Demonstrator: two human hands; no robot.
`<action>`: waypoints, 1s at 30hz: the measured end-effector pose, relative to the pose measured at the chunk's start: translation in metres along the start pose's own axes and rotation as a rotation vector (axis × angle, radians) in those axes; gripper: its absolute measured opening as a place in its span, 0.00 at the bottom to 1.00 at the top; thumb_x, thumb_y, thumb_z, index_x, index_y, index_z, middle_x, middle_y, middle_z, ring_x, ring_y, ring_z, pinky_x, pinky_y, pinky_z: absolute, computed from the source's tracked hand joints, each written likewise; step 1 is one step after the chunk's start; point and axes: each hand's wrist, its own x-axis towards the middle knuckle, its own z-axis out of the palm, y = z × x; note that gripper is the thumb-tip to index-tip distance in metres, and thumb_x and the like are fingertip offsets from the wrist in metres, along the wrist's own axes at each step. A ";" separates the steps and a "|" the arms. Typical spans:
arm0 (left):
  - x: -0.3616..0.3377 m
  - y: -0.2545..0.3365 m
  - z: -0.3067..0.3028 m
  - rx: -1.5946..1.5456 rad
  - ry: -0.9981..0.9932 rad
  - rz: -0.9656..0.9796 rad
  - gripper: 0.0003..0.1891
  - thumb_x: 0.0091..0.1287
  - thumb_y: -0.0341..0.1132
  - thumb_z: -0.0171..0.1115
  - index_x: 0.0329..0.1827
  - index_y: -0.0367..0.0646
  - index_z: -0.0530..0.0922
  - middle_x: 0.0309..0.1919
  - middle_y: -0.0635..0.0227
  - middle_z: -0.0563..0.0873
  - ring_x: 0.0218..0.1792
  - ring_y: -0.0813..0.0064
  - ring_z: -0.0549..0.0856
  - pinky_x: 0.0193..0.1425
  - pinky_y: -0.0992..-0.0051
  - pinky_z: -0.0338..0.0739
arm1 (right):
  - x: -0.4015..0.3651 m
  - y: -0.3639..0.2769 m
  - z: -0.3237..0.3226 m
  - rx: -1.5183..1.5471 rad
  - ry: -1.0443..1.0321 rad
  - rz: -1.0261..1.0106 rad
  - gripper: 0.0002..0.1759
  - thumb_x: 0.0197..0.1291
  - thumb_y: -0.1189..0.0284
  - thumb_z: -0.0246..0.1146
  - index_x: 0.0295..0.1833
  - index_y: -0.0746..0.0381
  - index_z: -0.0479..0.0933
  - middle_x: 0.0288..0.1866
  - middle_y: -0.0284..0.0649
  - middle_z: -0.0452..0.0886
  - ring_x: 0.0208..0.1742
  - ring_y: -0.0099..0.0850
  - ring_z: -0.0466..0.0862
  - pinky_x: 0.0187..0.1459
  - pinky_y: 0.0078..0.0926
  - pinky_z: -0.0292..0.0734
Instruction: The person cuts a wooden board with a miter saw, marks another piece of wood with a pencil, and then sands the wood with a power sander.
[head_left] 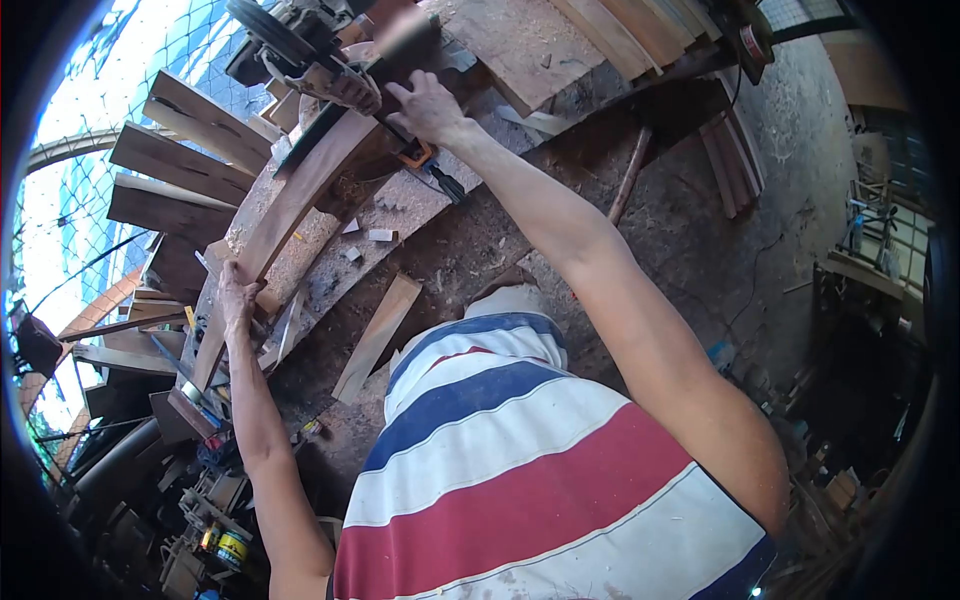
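Our left hand [237,290] grips the near stretch of a long, smooth plank [300,190]. Its fingers curl over the edge and hold the plank flat on the sawdust-strewn workbench [450,250]. Near us at lower left a small tin [232,547] sits among clutter, and we cannot tell what it holds. A short offcut [378,335] lies right of the plank. Farther off, our right hand [425,105] is closed on the handle of the power saw [300,50], which sits over the plank's far end. Rough boards [185,125] fan out at far left.

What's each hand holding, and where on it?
The plank, near its lower end, in the left hand; the saw, at its rear, in the right hand.
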 end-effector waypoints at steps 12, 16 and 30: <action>-0.032 -0.012 0.018 0.069 0.026 0.057 0.37 0.48 0.43 0.87 0.62 0.43 0.81 0.53 0.52 0.90 0.57 0.41 0.87 0.65 0.49 0.74 | -0.141 0.021 -0.056 0.164 0.136 0.022 0.16 0.73 0.80 0.56 0.59 0.64 0.85 0.53 0.51 0.85 0.62 0.54 0.87 0.61 0.54 0.85; -0.044 0.012 0.013 0.109 0.104 0.015 0.37 0.49 0.42 0.91 0.62 0.46 0.80 0.55 0.56 0.88 0.64 0.46 0.84 0.72 0.50 0.73 | -0.269 0.025 -0.061 -0.303 -0.316 0.203 0.21 0.74 0.66 0.69 0.64 0.67 0.79 0.62 0.60 0.78 0.67 0.64 0.80 0.64 0.59 0.82; -0.059 0.009 0.043 0.245 0.397 0.043 0.41 0.57 0.42 0.86 0.75 0.49 0.77 0.76 0.58 0.81 0.83 0.52 0.75 0.93 0.38 0.57 | -0.073 -0.249 0.000 0.481 -0.177 -0.337 0.12 0.78 0.68 0.66 0.53 0.64 0.90 0.45 0.54 0.89 0.51 0.53 0.91 0.55 0.52 0.87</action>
